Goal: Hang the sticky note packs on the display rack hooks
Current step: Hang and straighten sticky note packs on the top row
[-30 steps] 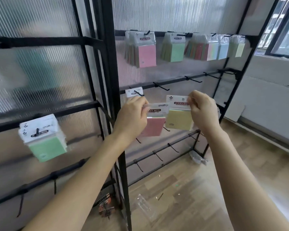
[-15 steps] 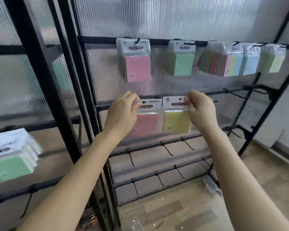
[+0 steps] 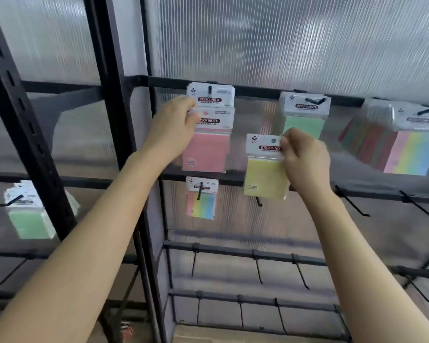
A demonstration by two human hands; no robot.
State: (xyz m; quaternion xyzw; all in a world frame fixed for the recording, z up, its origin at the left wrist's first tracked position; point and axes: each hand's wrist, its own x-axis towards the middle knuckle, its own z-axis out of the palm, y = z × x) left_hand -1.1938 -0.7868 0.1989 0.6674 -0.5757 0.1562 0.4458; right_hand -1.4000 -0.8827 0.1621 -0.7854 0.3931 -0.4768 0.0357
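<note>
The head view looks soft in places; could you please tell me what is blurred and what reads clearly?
Head view: labels on the pink pack and yellow pack stay mostly legible; the green packs at the left edge are smeared; the rack post leans from wide-angle distortion; the ribbed panel shows soft glare.

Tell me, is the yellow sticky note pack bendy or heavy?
Probably light: the right hand pinches the yellow sticky note pack by one top corner alone. It hangs flat, so likely fairly stiff; its glossy surface may be slippery.
</note>
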